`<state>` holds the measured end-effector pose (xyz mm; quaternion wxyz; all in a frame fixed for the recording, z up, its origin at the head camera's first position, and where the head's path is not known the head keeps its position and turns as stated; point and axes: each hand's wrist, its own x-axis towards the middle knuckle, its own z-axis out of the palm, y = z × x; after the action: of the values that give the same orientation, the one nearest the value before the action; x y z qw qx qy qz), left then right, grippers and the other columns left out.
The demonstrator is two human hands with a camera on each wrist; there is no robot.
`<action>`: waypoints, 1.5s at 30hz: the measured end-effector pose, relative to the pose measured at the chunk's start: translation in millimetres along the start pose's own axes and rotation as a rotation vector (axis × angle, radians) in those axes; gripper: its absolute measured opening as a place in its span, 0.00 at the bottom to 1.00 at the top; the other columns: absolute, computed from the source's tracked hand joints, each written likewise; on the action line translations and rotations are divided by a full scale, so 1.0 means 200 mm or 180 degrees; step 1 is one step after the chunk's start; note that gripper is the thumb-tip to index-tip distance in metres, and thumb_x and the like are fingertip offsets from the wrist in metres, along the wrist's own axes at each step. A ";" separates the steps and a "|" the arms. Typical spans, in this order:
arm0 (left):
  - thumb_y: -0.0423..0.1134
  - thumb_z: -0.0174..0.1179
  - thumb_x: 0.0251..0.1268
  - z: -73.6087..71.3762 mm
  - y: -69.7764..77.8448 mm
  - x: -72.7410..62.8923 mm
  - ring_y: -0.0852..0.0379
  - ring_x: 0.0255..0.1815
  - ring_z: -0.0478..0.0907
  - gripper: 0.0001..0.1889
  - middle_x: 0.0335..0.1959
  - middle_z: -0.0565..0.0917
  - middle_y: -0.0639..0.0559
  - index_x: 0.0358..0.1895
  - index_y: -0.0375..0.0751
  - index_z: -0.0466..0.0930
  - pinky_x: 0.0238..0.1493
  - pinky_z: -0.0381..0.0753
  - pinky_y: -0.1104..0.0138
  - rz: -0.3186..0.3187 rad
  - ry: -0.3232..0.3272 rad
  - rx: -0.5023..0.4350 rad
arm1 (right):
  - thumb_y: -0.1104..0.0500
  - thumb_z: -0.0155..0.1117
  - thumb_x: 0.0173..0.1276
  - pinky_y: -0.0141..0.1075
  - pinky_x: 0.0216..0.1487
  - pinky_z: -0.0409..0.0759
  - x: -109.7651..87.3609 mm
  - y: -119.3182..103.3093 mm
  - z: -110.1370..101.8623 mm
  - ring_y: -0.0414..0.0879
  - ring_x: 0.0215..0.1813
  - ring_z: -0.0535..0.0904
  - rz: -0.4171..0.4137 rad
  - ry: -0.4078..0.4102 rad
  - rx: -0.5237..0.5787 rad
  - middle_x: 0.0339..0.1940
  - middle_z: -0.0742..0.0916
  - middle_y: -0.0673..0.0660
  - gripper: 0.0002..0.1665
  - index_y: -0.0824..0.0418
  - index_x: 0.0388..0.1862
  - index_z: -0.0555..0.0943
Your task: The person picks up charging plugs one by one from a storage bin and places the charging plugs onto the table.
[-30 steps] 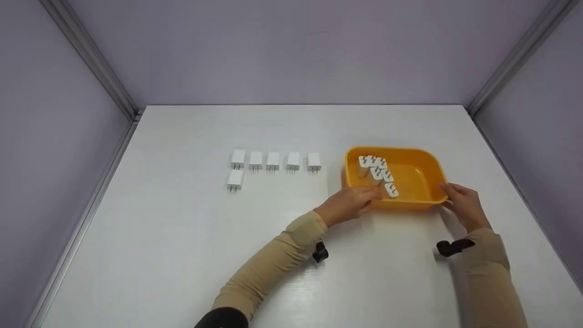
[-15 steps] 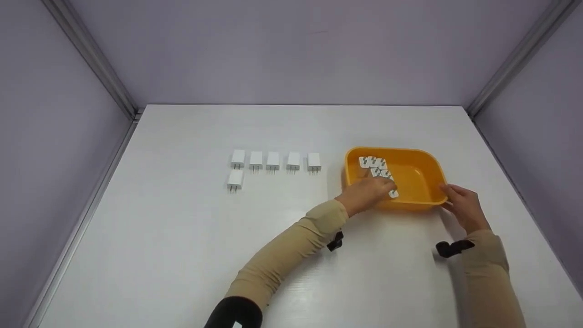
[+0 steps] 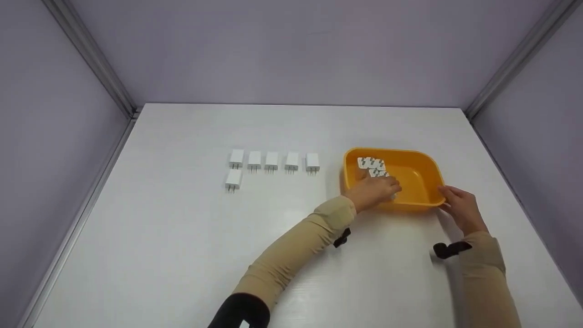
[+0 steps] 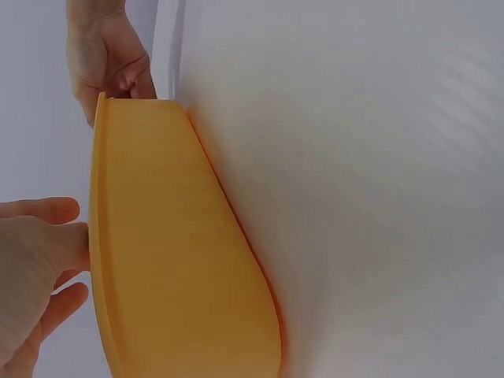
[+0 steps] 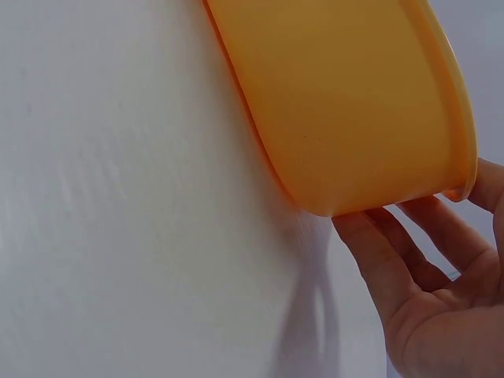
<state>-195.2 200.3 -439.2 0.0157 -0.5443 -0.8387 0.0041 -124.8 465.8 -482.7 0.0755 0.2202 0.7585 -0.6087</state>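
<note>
A yellow plastic tray [image 3: 421, 184] stands on the right of the table, with several white charger plugs [image 3: 371, 163] upright inside, prongs up. My left hand [image 3: 374, 190] reaches over its near rim among the plugs. From the left wrist view, the fingers of the left hand [image 4: 43, 268] go behind the tray wall [image 4: 173, 252], so their tips and anything between them are hidden. At the tray's near right corner, my right hand [image 3: 462, 207] grips the rim. The right wrist view has the right hand's fingers [image 5: 378, 256] under the wall, with the thumb side at the rim.
Left of the tray, several white charger plugs [image 3: 272, 160] lie in a row, prongs toward me. One more plug [image 3: 233, 178] lies below the row's left end. Grey-lilac walls [image 3: 291, 54] enclose the white table [image 3: 159, 218] at the back and sides.
My left hand has moved right and farther over the tray, covering some of the plugs inside. The right hand keeps its hold on the rim. The plugs on the table stay as they were.
</note>
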 end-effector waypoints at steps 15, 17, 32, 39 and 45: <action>0.40 0.42 0.77 0.14 -0.05 0.16 0.64 0.73 0.65 0.23 0.73 0.68 0.61 0.71 0.56 0.64 0.75 0.62 0.73 -0.0049 -0.0810 0.0066 | 0.35 0.55 0.65 0.15 0.45 0.79 0.00 -0.01 0.02 0.25 0.45 0.75 0.0062 0.0008 -0.0045 0.44 0.75 0.36 0.52 0.68 0.75 0.55; 0.39 0.43 0.76 0.26 -0.08 0.24 0.67 0.67 0.71 0.21 0.68 0.73 0.65 0.67 0.60 0.70 0.70 0.67 0.76 0.0003 -0.0754 -0.0096 | 0.36 0.55 0.66 0.16 0.45 0.79 0.00 0.00 0.02 0.25 0.45 0.75 0.0018 -0.0009 0.0018 0.45 0.75 0.37 0.52 0.69 0.75 0.55; 0.35 0.50 0.70 0.02 -0.04 0.08 0.60 0.44 0.82 0.12 0.46 0.87 0.56 0.45 0.48 0.85 0.47 0.80 0.72 0.0309 -0.0162 -0.0003 | 0.38 0.56 0.67 0.17 0.45 0.80 -0.01 0.01 0.00 0.26 0.46 0.76 -0.0069 0.0014 0.0123 0.46 0.76 0.37 0.51 0.69 0.75 0.53; 0.36 0.51 0.70 0.03 -0.05 0.09 0.60 0.41 0.78 0.11 0.44 0.87 0.56 0.43 0.47 0.85 0.47 0.79 0.71 0.0221 -0.0149 0.0032 | 0.37 0.54 0.67 0.16 0.45 0.79 0.00 0.01 0.00 0.26 0.46 0.75 -0.0029 0.0003 -0.0015 0.47 0.76 0.37 0.50 0.68 0.75 0.54; 0.35 0.49 0.71 0.03 -0.05 0.09 0.59 0.43 0.80 0.13 0.45 0.87 0.55 0.45 0.47 0.85 0.47 0.81 0.71 0.0170 -0.0153 0.0015 | 0.38 0.55 0.68 0.16 0.45 0.80 -0.01 0.01 0.00 0.26 0.45 0.76 -0.0089 0.0009 0.0027 0.43 0.78 0.35 0.49 0.69 0.74 0.56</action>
<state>-211.2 213.1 -444.1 -0.0034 -0.5662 -0.8240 0.0196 -123.1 466.0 -483.7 0.0650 0.2108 0.7590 -0.6126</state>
